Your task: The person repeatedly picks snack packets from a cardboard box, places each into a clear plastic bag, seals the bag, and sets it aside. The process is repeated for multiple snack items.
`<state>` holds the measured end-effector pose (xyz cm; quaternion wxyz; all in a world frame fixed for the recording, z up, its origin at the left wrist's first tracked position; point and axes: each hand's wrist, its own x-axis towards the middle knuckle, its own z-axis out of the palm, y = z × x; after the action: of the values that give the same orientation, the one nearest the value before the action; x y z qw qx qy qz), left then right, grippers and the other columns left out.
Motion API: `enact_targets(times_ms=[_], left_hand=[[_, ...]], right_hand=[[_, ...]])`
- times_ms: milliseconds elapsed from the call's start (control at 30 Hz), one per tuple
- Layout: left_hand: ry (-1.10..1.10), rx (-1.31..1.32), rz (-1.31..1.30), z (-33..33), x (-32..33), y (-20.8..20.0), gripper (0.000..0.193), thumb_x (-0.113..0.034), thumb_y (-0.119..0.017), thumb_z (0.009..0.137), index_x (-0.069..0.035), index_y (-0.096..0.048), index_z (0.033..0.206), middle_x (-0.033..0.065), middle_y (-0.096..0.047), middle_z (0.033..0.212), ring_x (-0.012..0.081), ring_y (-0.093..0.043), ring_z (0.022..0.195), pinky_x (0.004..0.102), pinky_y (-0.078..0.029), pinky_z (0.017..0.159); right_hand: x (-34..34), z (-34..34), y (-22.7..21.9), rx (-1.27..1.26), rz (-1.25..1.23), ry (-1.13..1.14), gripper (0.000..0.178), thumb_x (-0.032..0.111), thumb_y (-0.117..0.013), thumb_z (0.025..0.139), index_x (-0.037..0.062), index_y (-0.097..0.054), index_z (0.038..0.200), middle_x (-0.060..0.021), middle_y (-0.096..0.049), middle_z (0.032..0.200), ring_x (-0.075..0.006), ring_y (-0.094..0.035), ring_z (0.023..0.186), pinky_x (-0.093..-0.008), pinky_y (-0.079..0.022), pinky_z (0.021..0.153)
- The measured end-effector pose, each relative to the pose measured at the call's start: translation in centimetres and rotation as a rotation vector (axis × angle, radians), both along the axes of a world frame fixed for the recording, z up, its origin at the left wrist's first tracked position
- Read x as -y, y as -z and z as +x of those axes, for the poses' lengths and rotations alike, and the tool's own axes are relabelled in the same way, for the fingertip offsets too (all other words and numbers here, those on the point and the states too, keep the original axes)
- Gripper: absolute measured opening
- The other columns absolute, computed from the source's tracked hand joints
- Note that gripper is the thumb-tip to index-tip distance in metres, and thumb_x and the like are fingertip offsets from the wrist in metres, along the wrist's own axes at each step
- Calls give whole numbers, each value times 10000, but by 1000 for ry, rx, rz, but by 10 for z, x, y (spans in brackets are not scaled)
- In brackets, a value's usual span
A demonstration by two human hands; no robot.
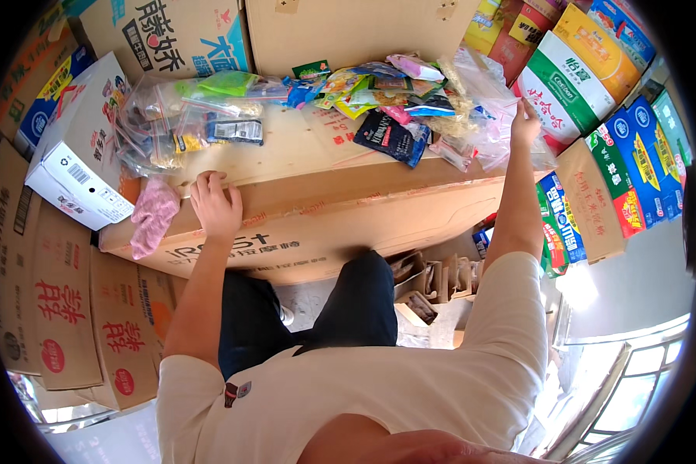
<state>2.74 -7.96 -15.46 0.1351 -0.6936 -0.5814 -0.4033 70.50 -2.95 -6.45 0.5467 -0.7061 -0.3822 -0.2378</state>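
My left hand (215,204) lies on the near edge of a large cardboard box (317,199), palm down and fingers a little bent, with nothing in it. Beside it, a crumpled pink cloth (155,216) hangs over the box's edge. At the far right, my right hand (525,124) pinches the edge of a transparent plastic bag (496,116). A heap of colourful snack packets (387,89) lies left of that bag. Nearest the front of the heap is a dark blue packet (392,138). Transparent zip bags (158,120) with small packets lie on the left.
A white carton (77,166) stands at the left, above stacked brown cartons (62,294). More cartons (564,85) crowd the right side, and a tall cardboard box (356,31) stands behind the heap. Small open boxes (433,286) sit on the floor by my knees.
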Motion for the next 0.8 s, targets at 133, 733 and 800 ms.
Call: enact_targets(times_ms=[133, 733, 800], left_hand=[[5, 8, 1, 1, -3, 3, 227, -148, -581, 800, -65, -584, 1011, 119, -542, 1097, 335, -490, 1005, 462, -382, 884], [622, 534, 21, 24, 14, -47, 227, -60, -659, 794, -40, -559, 997, 82, -602, 799, 215, -577, 727, 350, -480, 685], [689, 661, -72, 44, 38, -75, 182, -42, -656, 840, -30, -538, 977, 47, -585, 785, 124, -535, 705, 267, -435, 641]], right_hand=[[14, -38, -49, -138, 228, -195, 291, 222, -769, 791, 5, -724, 980, -99, -729, 909, -170, -683, 859, -280, -508, 772], [86, -358, -59, -85, -248, -1383, 180, -35, -750, 742, -3, -649, 888, -10, -632, 911, -66, -585, 731, -201, -458, 659], [87, -384, -40, -330, -244, -1456, 225, -30, -777, 714, 10, -643, 891, -7, -636, 862, -50, -568, 697, -190, -442, 638]])
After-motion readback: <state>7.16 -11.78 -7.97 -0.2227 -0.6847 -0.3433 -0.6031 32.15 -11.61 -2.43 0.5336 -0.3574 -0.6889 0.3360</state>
